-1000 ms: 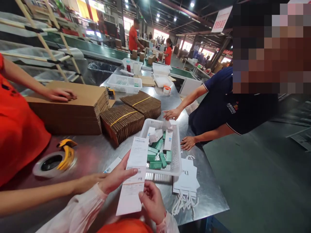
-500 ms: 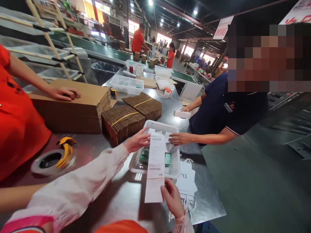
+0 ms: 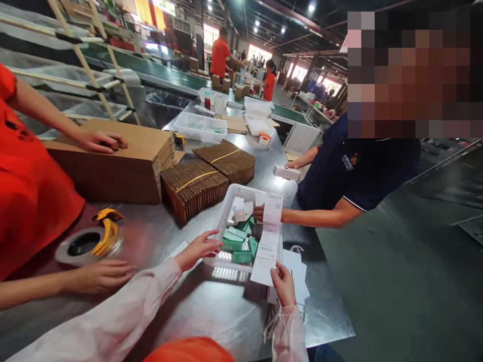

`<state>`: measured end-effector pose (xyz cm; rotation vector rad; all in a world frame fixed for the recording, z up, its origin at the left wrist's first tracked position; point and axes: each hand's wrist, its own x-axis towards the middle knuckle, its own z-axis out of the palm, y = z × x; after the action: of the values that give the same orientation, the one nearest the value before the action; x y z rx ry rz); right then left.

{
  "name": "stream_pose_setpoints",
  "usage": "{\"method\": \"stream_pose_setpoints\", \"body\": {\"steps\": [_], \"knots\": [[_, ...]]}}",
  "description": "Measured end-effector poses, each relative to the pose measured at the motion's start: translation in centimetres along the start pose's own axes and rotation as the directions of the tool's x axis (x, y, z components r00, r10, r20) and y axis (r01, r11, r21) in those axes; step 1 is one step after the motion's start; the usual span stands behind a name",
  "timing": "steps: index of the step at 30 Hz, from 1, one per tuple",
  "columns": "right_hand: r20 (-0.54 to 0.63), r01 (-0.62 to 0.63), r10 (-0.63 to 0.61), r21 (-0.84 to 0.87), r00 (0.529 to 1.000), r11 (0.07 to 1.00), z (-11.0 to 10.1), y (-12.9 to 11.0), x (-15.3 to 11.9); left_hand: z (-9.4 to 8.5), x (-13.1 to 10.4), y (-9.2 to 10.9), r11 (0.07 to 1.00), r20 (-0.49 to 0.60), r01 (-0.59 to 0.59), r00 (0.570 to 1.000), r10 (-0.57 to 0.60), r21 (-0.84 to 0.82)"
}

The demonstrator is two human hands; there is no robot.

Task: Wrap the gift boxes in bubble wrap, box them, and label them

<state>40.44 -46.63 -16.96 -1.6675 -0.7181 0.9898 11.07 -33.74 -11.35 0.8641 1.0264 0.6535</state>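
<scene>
My right hand [image 3: 284, 282] pinches the lower end of a long strip of printed labels [image 3: 268, 241], which stretches up over the right side of a white plastic basket [image 3: 222, 213]. My left hand [image 3: 199, 250] is open, fingers extended, at the basket's left edge, holding nothing. Inside the basket lie several small green boxes [image 3: 242, 256] and some white boxes [image 3: 241, 211]. A co-worker in a dark shirt reaches into the basket with one hand [image 3: 259, 213], partly hidden by the strip, and holds a long pale box [image 3: 287, 173] in the other.
Bundled cardboard [image 3: 194, 188] and a stack of flat cartons [image 3: 113, 166] stand behind on the metal table [image 3: 188, 301]. A tape dispenser [image 3: 90, 241] lies at left near another person's hands. White paper bags [image 3: 296, 274] lie right of the basket. Another white basket [image 3: 199, 128] is farther back.
The label strip has swung right with my right hand, which has moved up, uncovering the green boxes. My left hand has drawn back down and left. Another person's hand has appeared at left.
</scene>
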Motion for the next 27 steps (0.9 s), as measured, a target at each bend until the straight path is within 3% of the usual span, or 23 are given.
{"method": "stream_pose_setpoints", "body": {"steps": [5, 10, 17, 24, 27], "knots": [[-0.034, -0.005, 0.003, -0.083, 0.999, 0.997, -1.4, -0.1, 0.4, -3.1, -4.5, -2.8, 0.998, -0.1, 0.067, 0.993, -0.068, -0.016], [-0.001, -0.007, 0.007, -0.16, 1.0, 0.987, -2.7, -0.2, -0.3, -4.4, -6.8, -5.7, 0.985, -0.136, 0.16, 0.976, -0.168, -0.066], [-0.01, -0.076, 0.075, -0.138, 0.997, 0.987, -2.5, -0.3, -1.9, -3.7, -7.6, -8.9, 0.973, -0.164, 0.221, 0.959, -0.229, -0.071], [0.148, -0.14, 0.152, -0.094, 0.977, 0.986, -3.9, -1.4, -4.4, -4.1, -7.5, -10.4, 0.969, -0.15, 0.237, 0.958, -0.244, -0.066], [0.148, -0.164, 0.175, -0.086, 0.973, 0.983, -4.2, -1.5, -5.1, -4.2, -7.5, -10.8, 0.97, -0.145, 0.24, 0.959, -0.245, -0.049]]}}
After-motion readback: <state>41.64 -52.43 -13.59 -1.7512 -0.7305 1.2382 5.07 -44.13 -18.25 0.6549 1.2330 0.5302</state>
